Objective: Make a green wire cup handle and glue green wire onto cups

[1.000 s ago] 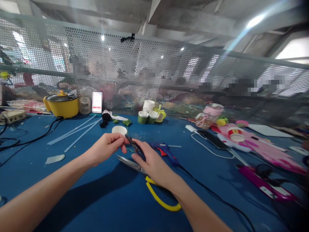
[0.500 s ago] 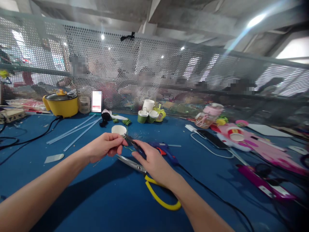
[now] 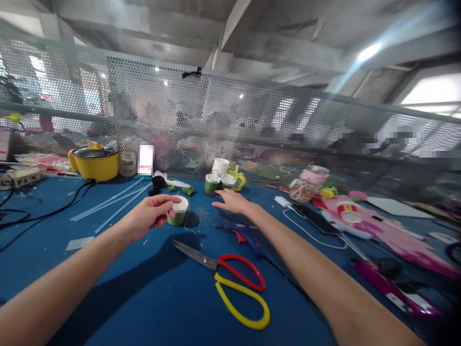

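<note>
My left hand (image 3: 148, 215) is curled round the side of a small green cup with a white lid (image 3: 179, 210), which stands on the blue table (image 3: 144, 288). A thin green thread runs from it over the table. My right hand (image 3: 230, 200) is stretched forward with its fingers open and flat, holding nothing. It hovers just short of a group of small green and white cups (image 3: 218, 179). Large scissors with red and yellow handles (image 3: 230, 278) lie on the table between my arms. A blue glue gun (image 3: 242, 232) lies under my right forearm.
A yellow pot (image 3: 95, 162) and a jar stand at the back left, with clear glue sticks (image 3: 111, 202) and black cables nearby. A phone on a white cable (image 3: 314, 217), a pink bottle and pink craft pieces fill the right. A perforated metal screen closes the back.
My right hand has left the small dark snips and reached forward toward the cups. My left hand has moved onto the green cup. The scissors' handles are now uncovered.
</note>
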Demonstrator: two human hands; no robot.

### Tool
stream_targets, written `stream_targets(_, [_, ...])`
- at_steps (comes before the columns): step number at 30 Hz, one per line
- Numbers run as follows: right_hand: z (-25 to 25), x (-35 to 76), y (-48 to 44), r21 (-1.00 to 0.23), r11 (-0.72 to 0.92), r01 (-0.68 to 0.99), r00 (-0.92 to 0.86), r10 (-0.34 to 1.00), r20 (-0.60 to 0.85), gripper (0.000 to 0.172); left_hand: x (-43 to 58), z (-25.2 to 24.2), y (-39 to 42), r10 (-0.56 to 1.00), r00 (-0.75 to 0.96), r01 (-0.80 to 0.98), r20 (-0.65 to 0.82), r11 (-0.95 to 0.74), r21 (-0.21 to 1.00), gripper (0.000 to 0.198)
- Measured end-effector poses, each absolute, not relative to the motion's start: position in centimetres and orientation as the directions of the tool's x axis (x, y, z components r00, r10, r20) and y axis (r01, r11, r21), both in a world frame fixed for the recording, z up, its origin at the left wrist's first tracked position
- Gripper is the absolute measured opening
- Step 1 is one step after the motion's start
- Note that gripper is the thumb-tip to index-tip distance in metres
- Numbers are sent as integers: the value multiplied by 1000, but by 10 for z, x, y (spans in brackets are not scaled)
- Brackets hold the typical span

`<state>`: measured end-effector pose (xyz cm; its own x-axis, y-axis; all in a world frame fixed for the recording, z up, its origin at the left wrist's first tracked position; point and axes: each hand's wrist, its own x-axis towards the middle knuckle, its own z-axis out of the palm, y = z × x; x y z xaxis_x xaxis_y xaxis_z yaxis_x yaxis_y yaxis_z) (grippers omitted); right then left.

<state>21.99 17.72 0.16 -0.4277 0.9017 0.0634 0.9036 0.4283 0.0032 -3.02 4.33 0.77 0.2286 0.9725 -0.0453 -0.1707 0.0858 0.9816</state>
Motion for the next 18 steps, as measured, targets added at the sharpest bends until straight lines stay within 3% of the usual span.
stream_targets(6, [-22, 223, 207, 14, 409, 913, -408, 912, -34, 61, -32, 7, 46, 972, 233, -195, -38, 85, 977, 27])
stream_targets(10, [-26, 225, 206, -45, 406, 913, -407, 914, -11, 60, -32, 8, 45, 965, 259, -204, -37, 92, 975, 29])
stream_targets(15, [-5, 203, 169, -192, 490, 851, -464, 870, 164, 40, -29, 9, 42, 962, 270, -197, -35, 91, 976, 30])
stream_targets(18, [10, 176, 125, -353, 578, 736, -529, 816, 233, 36, -25, 10, 39, 960, 279, -196, -28, 86, 977, 30])
